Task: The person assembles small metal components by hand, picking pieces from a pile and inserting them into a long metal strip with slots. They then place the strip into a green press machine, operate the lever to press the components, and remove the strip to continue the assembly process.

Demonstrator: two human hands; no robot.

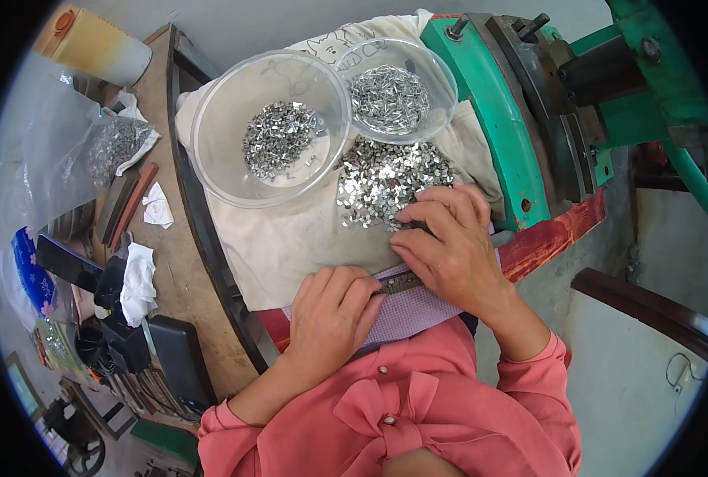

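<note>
A dark, segmented metal strip (400, 284), like a watch band, lies across purple checked cloth (402, 314) near my lap. My left hand (330, 306) is closed at its left end, with thumb and fingers pinched together. My right hand (453, 246) is curled over the other end, which disappears beneath it. Its fingertips touch the near right edge of a pile of small shiny metal pieces (382, 183). Something dark shows between those fingers, but I cannot make out what it is.
Beyond the pile stand a large clear tub (211, 171) of small metal pieces and a smaller clear tub (445, 87) of slender metal pieces, on beige cloth (278, 246). A green machine press (481, 95) rises at right. The left bench (203, 318) holds tools, tissues and a plastic bag (68, 151).
</note>
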